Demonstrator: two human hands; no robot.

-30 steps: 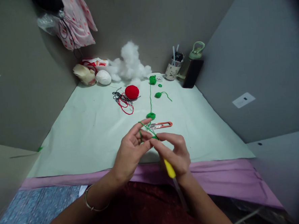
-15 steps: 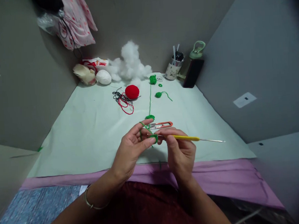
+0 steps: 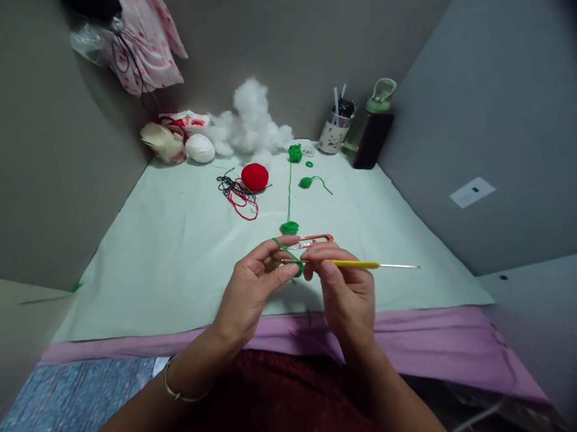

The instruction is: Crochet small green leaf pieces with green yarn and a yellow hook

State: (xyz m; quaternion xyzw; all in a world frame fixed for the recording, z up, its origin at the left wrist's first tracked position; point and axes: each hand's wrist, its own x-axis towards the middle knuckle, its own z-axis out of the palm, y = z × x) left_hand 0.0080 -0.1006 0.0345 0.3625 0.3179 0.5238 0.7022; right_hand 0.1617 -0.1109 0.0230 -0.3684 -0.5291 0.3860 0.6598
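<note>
Between thumb and fingers, my left hand (image 3: 251, 280) pinches a small green crochet piece (image 3: 299, 268), mostly hidden by the fingertips. Green yarn (image 3: 281, 245) loops over its raised index finger. My right hand (image 3: 347, 284) is closed round a crochet hook (image 3: 355, 264) with a yellow handle; its thin metal tip lies across the green piece. Just beyond the fingers, orange-handled thread snips (image 3: 323, 238) rest on the table. Behind them sits a small green yarn bundle (image 3: 290, 227), with a strand running back to a green yarn ball (image 3: 295, 153).
On the pale table cover (image 3: 173, 249) lie a red ball (image 3: 255, 177), tangled black and red yarn (image 3: 238, 196) and a small green ball with a tail (image 3: 306, 183). White stuffing (image 3: 258, 120), a pen cup (image 3: 333, 135), a bottle (image 3: 379, 99) and a phone (image 3: 373, 140) stand along the back.
My right hand and the crochet hook have shifted slightly to the left. My left index finger has dropped a little, showing more of the green yarn bundle.
</note>
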